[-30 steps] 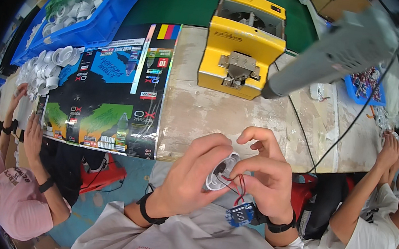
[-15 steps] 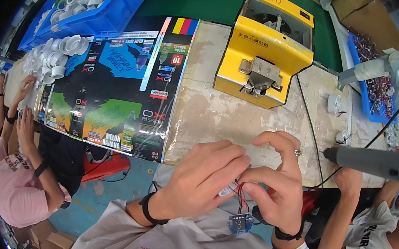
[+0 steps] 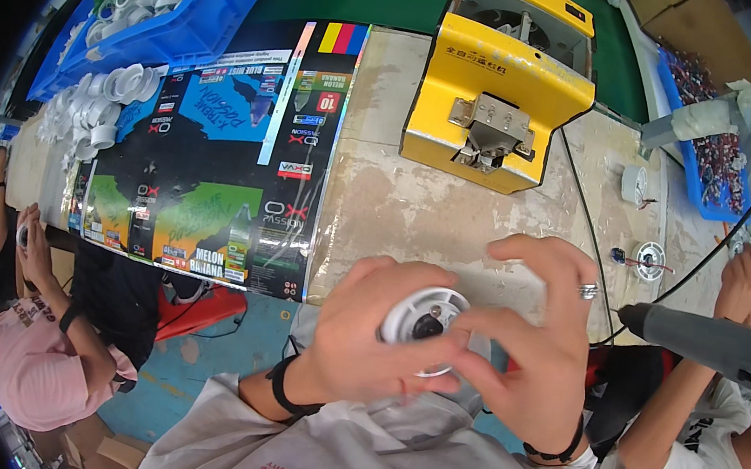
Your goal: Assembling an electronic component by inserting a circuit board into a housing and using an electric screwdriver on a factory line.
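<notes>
My left hand [image 3: 351, 339] is closed around a white round plastic housing [image 3: 399, 320], its open side tilted toward me. Inside the ring show spokes, a small screw-like metal spot and a dark part. My right hand [image 3: 531, 359], a ring on one finger, has its thumb and index finger closed on the housing's right rim, with the other fingers curved up and apart. Whether those fingertips also pinch something small is hidden. Both hands are over my lap, just off the near table edge.
A yellow machine [image 3: 506, 91] stands beyond my hands. Left lie a printed black sheet [image 3: 217, 149], white rings [image 3: 95, 116] and a blue bin [image 3: 194, 34]. Right are two white round parts [image 3: 633, 185], a black cable [image 3: 585, 204], a grey tool [image 3: 709, 343] and another blue bin [image 3: 713, 196]. Co-workers sit on both sides.
The housing has turned so its spoked inside shows. The blue circuit board and red and black wires that hung between my hands are out of sight. A spoked part and small board now show at right.
</notes>
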Demonstrator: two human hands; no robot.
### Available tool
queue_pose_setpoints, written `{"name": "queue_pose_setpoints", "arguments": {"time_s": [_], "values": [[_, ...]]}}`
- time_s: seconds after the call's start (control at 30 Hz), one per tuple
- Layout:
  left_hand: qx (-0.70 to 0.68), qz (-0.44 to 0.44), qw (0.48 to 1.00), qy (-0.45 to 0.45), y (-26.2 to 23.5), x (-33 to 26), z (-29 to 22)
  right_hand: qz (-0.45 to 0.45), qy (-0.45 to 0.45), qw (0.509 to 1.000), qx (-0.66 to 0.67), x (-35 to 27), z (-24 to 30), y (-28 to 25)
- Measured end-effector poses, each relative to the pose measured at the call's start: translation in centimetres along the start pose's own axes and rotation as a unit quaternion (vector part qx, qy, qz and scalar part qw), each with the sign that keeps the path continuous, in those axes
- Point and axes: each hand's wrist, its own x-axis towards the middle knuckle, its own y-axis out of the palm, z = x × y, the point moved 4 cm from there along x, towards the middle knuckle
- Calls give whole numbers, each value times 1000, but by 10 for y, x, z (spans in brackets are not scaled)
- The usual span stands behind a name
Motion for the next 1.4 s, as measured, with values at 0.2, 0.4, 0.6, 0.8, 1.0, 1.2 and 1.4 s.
{"name": "queue_pose_setpoints", "arguments": {"time_s": [0.2,0.4,0.6,0.8,1.0,1.2,1.4], "values": [[-433,-99,869,-218,26,-23,22,-126,134,931,315,-31,-26,30],[-452,-144,844,-250,32,-23,25,-125,153,918,343,-31,-14,67],[-467,-132,831,-271,34,-25,28,-179,158,860,452,-31,-19,75],[-409,-189,843,-294,27,-18,26,-153,150,738,640,-43,-26,92],[-254,-162,942,-149,8,-20,42,-65,176,708,681,-73,-26,115],[-133,-12,988,-75,8,-1,8,-168,112,958,204,-35,-22,13],[-203,48,949,-234,10,-7,12,-35,-27,995,84,-6,-8,10]]}}
